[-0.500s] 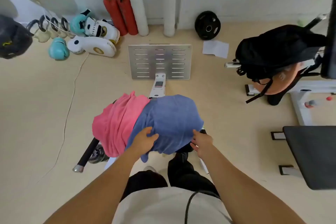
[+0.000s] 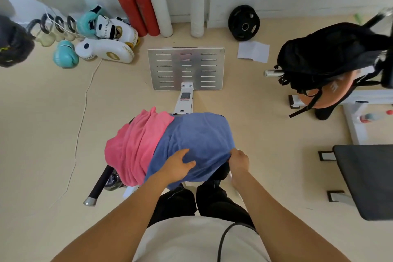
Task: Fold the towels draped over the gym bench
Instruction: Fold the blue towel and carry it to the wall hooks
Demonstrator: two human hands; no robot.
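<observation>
A blue towel [image 2: 200,138] lies draped over the gym bench in front of me, and a pink towel [image 2: 136,147] hangs beside it on the left, partly under the blue one. The bench itself is almost wholly hidden; only its white metal stem [image 2: 184,102] shows beyond the towels. My left hand [image 2: 178,166] rests flat on the near part of the blue towel, fingers spread. My right hand [image 2: 239,160] pinches the blue towel's near right edge, fingers curled round the cloth.
A slotted metal plate [image 2: 186,68] lies on the floor ahead. Boxing gloves [image 2: 106,47], red cylinders [image 2: 136,8] and a weight plate [image 2: 243,22] line the wall. A black backpack [image 2: 327,55] sits at right, a dark padded bench [image 2: 365,178] nearer right, a bar [image 2: 100,185] at lower left.
My right hand has moved up onto the blue towel's right edge and taken hold of it. My left hand has slid slightly further onto the towel.
</observation>
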